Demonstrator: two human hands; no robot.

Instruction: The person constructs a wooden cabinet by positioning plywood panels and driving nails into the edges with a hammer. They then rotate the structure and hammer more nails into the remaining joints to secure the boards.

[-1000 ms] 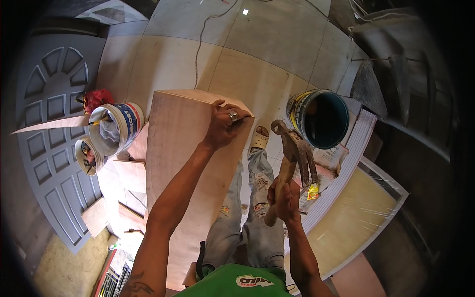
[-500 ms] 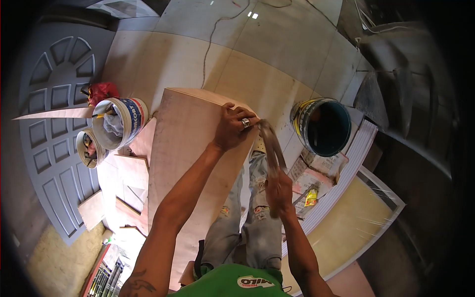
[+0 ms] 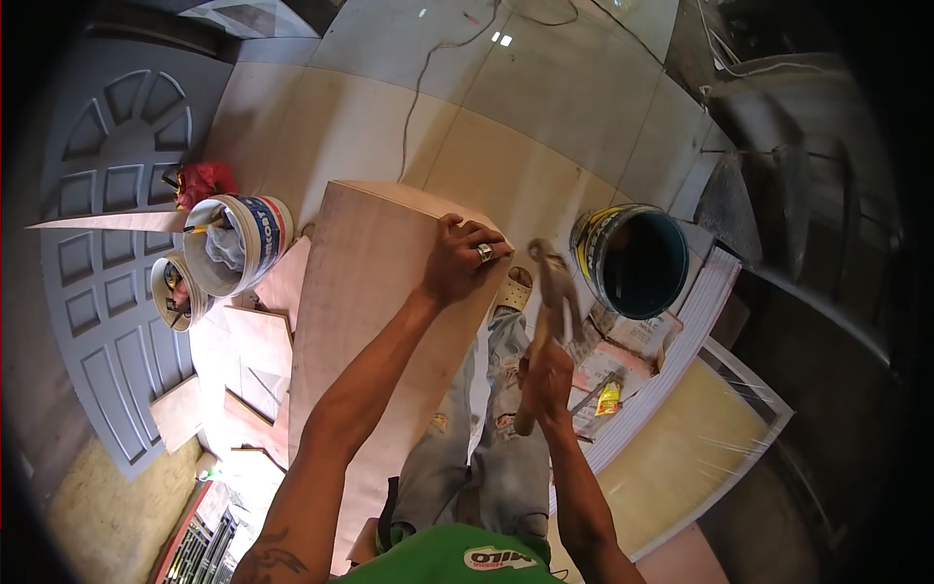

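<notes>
Wooden-handled hammer (image 3: 547, 321) beside plywood panel (image 3: 375, 321)

Plywood panel (image 3: 379, 321) centre – two buckets (image 3: 233, 243) left, one bucket (image 3: 630, 261) right

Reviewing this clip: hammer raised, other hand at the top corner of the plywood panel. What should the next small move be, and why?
Probably a short, controlled swing of the hammer down toward the panel's edge beside the left hand. The right hand grips the handle with the head lifted clear of the plywood panel, while the left fingers pinch at the top corner. Whether they hold a nail cannot be seen.
</notes>
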